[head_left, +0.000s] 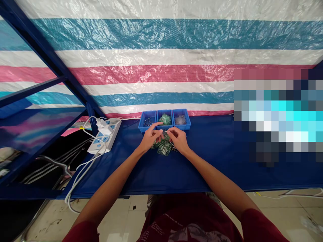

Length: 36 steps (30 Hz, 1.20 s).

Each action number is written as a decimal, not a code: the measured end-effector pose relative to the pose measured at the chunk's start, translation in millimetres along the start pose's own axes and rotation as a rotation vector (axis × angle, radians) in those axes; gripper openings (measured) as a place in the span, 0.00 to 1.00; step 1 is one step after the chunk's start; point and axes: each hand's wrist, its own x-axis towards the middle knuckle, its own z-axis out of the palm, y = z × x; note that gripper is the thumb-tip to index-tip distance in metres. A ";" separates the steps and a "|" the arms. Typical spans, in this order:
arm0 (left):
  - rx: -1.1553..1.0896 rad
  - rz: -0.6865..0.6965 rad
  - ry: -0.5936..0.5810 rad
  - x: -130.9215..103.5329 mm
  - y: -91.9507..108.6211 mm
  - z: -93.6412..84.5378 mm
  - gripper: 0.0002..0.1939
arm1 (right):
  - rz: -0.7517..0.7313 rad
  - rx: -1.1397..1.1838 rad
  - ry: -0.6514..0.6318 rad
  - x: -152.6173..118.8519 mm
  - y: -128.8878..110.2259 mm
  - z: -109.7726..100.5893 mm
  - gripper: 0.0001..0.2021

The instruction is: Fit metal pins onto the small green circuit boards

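Over a heap of small green-tinted plastic bags (164,148) on the blue table, my two hands are close together. My left hand (150,137) has its index finger stretched toward the bins, while its thumb and lower fingers come together. My right hand (178,138) is closed in a pinch, thumb against fingertips. Something thin and small seems to lie between the fingertips, too small to make out. The bags show thin metal pieces inside, and a few loose ones stick out by my right hand. My hands cover part of the heap.
Three blue bins stand behind my hands: the left bin (140,125) with thin metal pieces, the middle bin (157,116) with green bags, the right bin (186,127) with clear bags. A white power strip (109,144) with cables lies left. Blue frame bars (54,55) rise there. The right side is pixelated.
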 end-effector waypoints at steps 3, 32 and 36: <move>0.031 0.049 0.084 2.4 -4.9 -0.8 0.22 | 0.033 0.088 0.051 1.2 0.3 -1.1 0.14; 0.011 0.130 0.241 1.7 -1.6 1.7 0.16 | 0.048 0.025 0.015 1.7 4.4 0.5 0.20; 0.283 0.186 0.260 -4.6 -0.5 3.0 0.12 | 0.059 0.022 0.053 2.9 6.2 -0.2 0.20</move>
